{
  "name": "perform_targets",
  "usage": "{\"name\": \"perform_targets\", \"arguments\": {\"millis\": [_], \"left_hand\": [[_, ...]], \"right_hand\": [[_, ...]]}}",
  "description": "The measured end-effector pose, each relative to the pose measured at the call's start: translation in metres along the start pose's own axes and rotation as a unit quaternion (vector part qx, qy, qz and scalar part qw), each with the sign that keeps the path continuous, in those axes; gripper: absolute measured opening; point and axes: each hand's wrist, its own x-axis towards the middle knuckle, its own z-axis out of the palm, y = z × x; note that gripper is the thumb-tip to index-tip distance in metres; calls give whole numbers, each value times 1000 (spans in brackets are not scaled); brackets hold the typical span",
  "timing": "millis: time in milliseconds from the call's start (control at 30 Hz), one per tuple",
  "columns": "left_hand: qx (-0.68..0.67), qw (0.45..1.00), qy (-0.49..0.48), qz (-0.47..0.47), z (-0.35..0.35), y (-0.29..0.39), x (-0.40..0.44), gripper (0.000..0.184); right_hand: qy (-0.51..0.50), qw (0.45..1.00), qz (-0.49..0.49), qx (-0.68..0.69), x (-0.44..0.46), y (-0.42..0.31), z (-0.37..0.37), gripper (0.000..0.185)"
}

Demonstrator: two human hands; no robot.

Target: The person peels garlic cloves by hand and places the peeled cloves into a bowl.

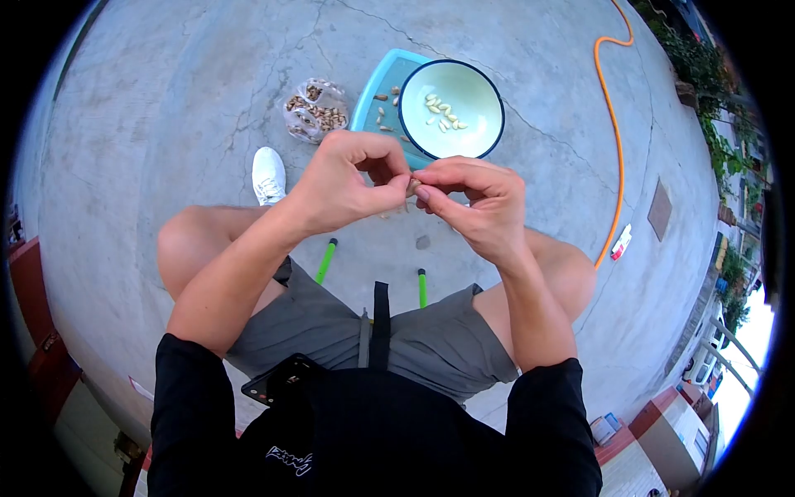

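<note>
At one o'clock from the garlic clove [412,188], pinched by left hand [344,184] and right hand [490,203], sits a bowl [482,99].

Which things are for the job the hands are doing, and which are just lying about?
Seems part of the job:
small tan clove between left hand and right hand
clear plastic bag of brown cloves
light-blue plastic tray with loose cloves
round pale-green bowl with dark rim, holding whitish cloves

Seems just lying about:
long orange hose
small red-and-white object
</note>
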Motion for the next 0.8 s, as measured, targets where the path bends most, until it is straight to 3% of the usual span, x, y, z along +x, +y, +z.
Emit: {"name": "perform_targets", "arguments": {"millis": [600,800], "left_hand": [[-77,997,0,-30,1,0,1,9],[-15,1000,21,-7,4,4,2,5]], "right_hand": [[31,998,11,50,-2,1,3,12],[48,999,-6,24,-2,5,6,13]]}}
